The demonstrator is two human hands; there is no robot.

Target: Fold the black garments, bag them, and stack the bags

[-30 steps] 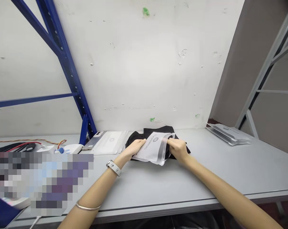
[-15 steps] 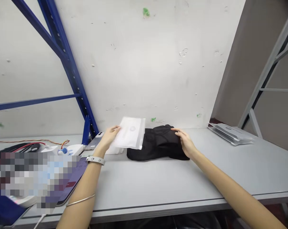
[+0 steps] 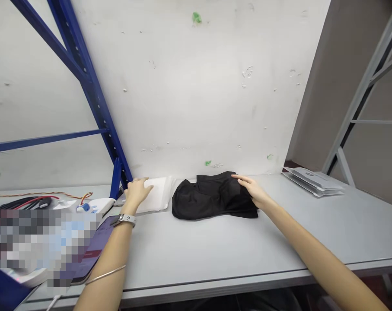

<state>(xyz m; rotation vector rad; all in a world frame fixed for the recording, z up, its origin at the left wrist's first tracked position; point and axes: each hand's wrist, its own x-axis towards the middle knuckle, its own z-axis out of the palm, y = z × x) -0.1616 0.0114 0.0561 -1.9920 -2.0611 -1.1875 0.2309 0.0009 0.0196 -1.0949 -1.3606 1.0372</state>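
My left hand (image 3: 137,193) is at the left edge of a small stack of whitish, translucent plastic bags (image 3: 158,194) lying near the wall. Its fingers are apart and nothing is gripped in them. A black fabric garment (image 3: 211,196) lies rumpled and folded on the table, right of the bags, with rounded bulges in it. My right hand (image 3: 252,190) rests on the garment's right end, fingers stretched out over the cloth. The underside of that hand is hidden.
Filled flat bags (image 3: 312,179) are piled at the back right of the grey table (image 3: 215,250). On the left are a tablet-like device (image 3: 88,255), a power strip (image 3: 98,205) and cables (image 3: 23,201). A blue rack post (image 3: 101,108) rises behind my left hand.
My left hand has moved left and let go of the white bag, which lies on the stack. The garment's left part is uncovered. My right hand has stayed on the garment.
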